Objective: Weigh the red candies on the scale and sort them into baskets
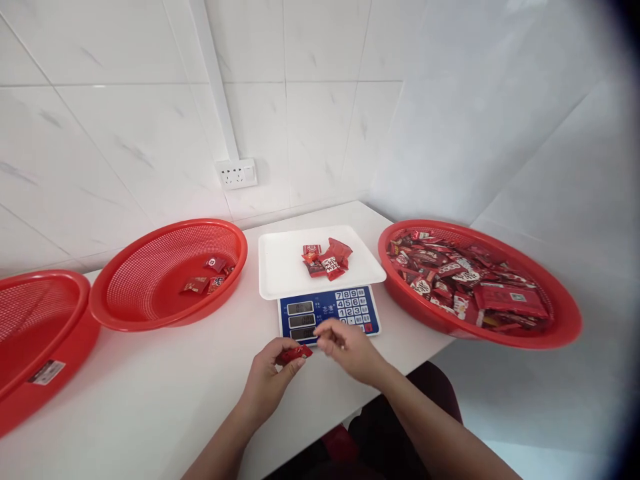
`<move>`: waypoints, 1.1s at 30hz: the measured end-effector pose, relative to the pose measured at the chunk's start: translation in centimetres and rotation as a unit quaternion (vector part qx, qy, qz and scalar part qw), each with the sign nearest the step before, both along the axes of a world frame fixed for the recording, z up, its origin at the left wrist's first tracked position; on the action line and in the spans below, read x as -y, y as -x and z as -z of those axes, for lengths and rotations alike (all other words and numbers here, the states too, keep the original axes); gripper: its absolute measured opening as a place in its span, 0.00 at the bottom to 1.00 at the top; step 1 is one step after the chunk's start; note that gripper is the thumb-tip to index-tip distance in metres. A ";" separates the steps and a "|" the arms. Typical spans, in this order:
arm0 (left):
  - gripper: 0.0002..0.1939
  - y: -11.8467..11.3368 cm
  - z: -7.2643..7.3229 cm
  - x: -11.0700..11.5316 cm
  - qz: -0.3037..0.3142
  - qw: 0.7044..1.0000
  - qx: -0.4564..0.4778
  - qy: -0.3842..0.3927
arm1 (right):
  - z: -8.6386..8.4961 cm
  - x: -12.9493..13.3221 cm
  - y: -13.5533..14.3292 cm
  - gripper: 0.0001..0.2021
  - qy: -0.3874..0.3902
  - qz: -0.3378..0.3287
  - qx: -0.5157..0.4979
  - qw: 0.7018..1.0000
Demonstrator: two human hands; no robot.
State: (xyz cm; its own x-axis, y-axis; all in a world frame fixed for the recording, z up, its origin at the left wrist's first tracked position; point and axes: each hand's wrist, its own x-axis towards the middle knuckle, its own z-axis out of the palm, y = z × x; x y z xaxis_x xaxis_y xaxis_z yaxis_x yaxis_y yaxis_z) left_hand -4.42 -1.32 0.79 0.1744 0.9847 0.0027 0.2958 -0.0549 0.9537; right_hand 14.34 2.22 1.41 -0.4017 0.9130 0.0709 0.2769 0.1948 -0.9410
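Observation:
My left hand [273, 377] pinches a small red packet [296, 354] in front of the scale [327, 308]. Close to its right, my right hand [347, 348] has its fingers curled over the scale's lower edge; whether something small is between them is hidden. Several red wrapped packets [331, 259] lie in a loose pile on the scale's white tray [280, 267]. The blue panel below the tray has three displays and a keypad.
At the right a red basket [410, 300] is heaped with red packets. Left of the scale, another red basket [150, 280] holds several packets. A third red basket [75, 333] is cut off at the left edge. Behind is a tiled wall with a socket [237, 174].

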 end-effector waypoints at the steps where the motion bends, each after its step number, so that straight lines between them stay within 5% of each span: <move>1: 0.06 -0.1 0.1 0.1 0.012 1.000 -0.020 -0.012 | 1.0 0.9 0.2 0.12 0.003 -0.026 0.018 0.999; 7: 0.04 -0.3 0.6 0.5 0.106 0.992 -0.063 0.015 | 4.4 3.5 0.9 0.19 -0.084 -0.041 0.117 0.989; 11: 0.06 -0.3 0.4 0.4 0.132 0.988 -0.010 0.082 | 4.7 3.4 0.7 0.21 -0.089 -0.061 0.097 0.989; 18: 0.13 -0.2 0.2 0.1 0.159 0.981 -0.060 0.090 | 4.7 3.4 0.4 0.21 -0.072 -0.059 0.041 0.995; 28: 0.16 -0.8 0.0 0.4 0.158 0.983 -0.026 0.089 | 4.3 3.3 0.3 0.21 -0.042 -0.054 -0.006 0.998; 33: 0.17 -1.5 -2.8 0.0 0.077 0.995 -0.040 0.050 | 4.5 3.0 -0.2 0.18 0.051 -0.018 -0.118 0.992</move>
State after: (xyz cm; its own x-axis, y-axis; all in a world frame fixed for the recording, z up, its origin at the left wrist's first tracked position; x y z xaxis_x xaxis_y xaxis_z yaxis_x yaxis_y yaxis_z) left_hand -2.94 -1.33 3.64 0.3188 0.9410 -0.1132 0.3658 -0.0120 0.9306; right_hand 14.58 -0.74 -3.10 -0.4171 0.9057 0.0755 0.0417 0.1020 -0.9939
